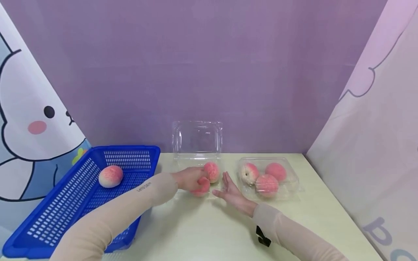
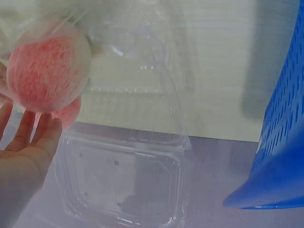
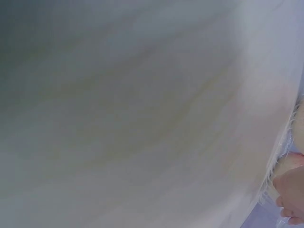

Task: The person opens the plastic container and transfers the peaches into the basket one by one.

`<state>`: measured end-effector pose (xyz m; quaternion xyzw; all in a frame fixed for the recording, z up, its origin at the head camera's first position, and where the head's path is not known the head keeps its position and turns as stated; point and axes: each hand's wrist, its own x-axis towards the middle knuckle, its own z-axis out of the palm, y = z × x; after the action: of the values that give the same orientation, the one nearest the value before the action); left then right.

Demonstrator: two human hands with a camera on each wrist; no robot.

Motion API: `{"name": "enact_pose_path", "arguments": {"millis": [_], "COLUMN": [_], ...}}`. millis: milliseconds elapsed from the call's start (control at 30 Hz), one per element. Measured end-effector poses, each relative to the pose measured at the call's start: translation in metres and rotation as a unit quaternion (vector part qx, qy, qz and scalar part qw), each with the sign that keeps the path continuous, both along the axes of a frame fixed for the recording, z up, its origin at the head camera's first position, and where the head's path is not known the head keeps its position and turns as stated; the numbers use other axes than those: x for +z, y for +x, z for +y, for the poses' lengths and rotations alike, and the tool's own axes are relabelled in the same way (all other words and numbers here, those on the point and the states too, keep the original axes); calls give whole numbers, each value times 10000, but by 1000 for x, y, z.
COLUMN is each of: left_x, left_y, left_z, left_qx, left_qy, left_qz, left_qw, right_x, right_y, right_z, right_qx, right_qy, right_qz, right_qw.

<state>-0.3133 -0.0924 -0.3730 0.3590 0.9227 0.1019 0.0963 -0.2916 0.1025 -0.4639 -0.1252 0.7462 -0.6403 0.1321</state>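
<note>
My left hand grips a pink-and-cream peach over the front of an open clear plastic clamshell box. In the left wrist view the fingers curve against that peach, beside the box's raised lid. Another peach sits just behind it in the box's base. To the right, my right hand holds nothing, its fingers extended and thumb spread toward the box. The right wrist view is mostly filled by a pale, blurred surface.
A second clear box with three peaches stands on the right of the pale table. At the left is a blue plastic basket with one peach inside. A purple backdrop rises behind the table.
</note>
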Motion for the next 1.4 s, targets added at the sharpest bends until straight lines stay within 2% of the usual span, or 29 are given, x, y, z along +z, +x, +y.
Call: {"name": "enact_pose_path", "arguments": {"millis": [200, 300, 467, 733, 867, 1067, 1267, 1400], "left_x": [-11, -14, -16, -16, -23, -33, -37, -36], "left_y": [0, -1, -5, -5, -5, -9, -13, -13], "left_z": [2, 2, 0, -2, -3, -2, -2, -4], "left_qx": [-158, -123, 112, 596, 525, 587, 498, 529], "left_qy": [5, 30, -165, -865, -933, -1207, -1288, -1211], "left_qz": [283, 329, 360, 444, 539, 793, 903, 755], "left_qw": [9995, 9994, 9992, 9935, 9928, 9878, 9863, 9883], "right_x": [-3, -3, -1, 2, 0, 2, 1, 0], "right_y": [2, 2, -1, -3, 0, 2, 0, -1], "right_z": [1, 2, 0, -1, 1, 1, 2, 2], "right_qx": [-23, -23, 39, 34, -13, -15, -61, -55], "right_qy": [-51, 12, 89, 80, 119, 47, 91, 89], "right_qz": [-18, 56, 137, 123, 76, 87, 44, 24], "right_qw": [10000, 10000, 9999, 9999, 9999, 9999, 9999, 9999]}}
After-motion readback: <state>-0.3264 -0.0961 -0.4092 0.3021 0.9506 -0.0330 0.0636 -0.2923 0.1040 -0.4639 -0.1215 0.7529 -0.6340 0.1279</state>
